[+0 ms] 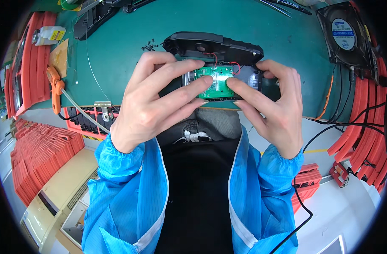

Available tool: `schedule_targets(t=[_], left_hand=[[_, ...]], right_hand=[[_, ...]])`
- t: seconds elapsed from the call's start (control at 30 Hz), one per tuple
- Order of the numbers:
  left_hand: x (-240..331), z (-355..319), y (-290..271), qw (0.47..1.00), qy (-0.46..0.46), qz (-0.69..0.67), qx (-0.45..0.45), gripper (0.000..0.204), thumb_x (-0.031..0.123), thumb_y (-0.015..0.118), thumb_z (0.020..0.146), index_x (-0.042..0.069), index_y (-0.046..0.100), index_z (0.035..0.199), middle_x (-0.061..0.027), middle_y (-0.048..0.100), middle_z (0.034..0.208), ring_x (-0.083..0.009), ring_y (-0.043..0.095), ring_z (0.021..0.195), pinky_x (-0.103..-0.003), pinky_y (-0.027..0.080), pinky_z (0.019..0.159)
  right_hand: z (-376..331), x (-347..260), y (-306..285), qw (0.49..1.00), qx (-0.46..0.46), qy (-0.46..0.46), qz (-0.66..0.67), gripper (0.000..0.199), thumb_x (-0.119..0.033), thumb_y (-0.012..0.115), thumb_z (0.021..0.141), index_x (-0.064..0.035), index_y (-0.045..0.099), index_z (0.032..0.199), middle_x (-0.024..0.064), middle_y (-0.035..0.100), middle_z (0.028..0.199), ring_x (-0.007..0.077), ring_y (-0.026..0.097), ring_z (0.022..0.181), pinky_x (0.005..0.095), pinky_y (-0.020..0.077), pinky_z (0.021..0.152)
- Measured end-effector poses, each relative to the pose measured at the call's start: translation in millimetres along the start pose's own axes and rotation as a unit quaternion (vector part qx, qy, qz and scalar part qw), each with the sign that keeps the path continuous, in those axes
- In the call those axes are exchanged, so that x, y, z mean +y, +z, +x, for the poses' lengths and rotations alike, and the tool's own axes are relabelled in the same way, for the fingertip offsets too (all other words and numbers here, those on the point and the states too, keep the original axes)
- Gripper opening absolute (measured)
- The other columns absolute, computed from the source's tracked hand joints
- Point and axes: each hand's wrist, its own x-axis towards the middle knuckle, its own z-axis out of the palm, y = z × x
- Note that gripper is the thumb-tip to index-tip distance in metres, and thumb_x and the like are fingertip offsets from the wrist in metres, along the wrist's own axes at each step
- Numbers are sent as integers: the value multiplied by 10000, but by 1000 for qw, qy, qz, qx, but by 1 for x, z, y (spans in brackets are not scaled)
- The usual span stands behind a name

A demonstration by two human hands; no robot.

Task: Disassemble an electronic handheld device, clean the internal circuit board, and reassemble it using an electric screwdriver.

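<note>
A black plastic casing half [230, 100] lies at the table's near edge with a green circuit board [219, 86] seated in it. My left hand [149, 97] grips the casing's left part, its index fingertip pressing on the board. On the other side, my right hand [278, 91] holds the casing's right end, with its index fingertip on the board's right edge. Thin red wires [236, 64] run from the board to the other black casing half [214, 44], which stands tilted just behind. Bright glare covers the board's middle.
Loose black screws [150, 45] lie behind my left hand. An orange-handled tool [55, 86], a small bottle [49, 35] and red trays [35, 63] are at the left. A metal clip [104, 109] sits on the green table's [117, 25] edge. At the right stands a black fan [343, 34] with cables.
</note>
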Motion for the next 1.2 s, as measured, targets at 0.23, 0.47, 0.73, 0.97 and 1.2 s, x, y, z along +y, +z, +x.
schedule_targets(t=[0.23, 0.47, 0.73, 0.97, 1.2], left_hand=[[8, -4, -10, 999, -37, 3, 20, 546, 213, 890, 673, 52, 797, 1187, -119, 719, 1276, -340, 624, 1092, -424, 557, 894], [1, -14, -8, 996, -75, 30, 32, 654, 325, 859, 698, -10, 765, 1253, -149, 724, 1286, -361, 618, 1127, -463, 514, 974], [3, -13, -3, 995, -90, 12, 36, 634, 265, 865, 674, -1, 773, 1242, -131, 728, 1263, -351, 619, 1118, -450, 528, 945], [0, -12, -4, 997, -76, 8, 33, 637, 283, 868, 664, 12, 783, 1234, -134, 728, 1260, -353, 622, 1113, -453, 533, 937], [1, -12, -5, 997, -74, 25, 22, 602, 250, 869, 671, 54, 797, 1236, -135, 722, 1269, -357, 623, 1116, -455, 537, 935]], right_hand=[[0, 2, 0, 1000, -4, -1, -1, 519, -123, 878, 688, -240, 827, 1191, 135, 626, 1242, 315, 577, 1003, 417, 519, 847], [0, 3, -1, 1000, -15, -4, -2, 540, -118, 884, 683, -244, 825, 1204, 134, 619, 1259, 317, 574, 1023, 417, 522, 856], [-1, 3, 4, 1000, -6, -5, 3, 514, -138, 877, 690, -236, 826, 1192, 134, 612, 1252, 316, 568, 1020, 421, 498, 850], [0, 3, 3, 1000, 5, -9, 2, 457, -189, 855, 718, -227, 825, 1172, 132, 615, 1214, 315, 568, 980, 431, 457, 828], [1, 2, 2, 1000, 4, -4, 4, 466, -181, 855, 716, -230, 826, 1178, 135, 614, 1219, 317, 572, 990, 433, 460, 833]])
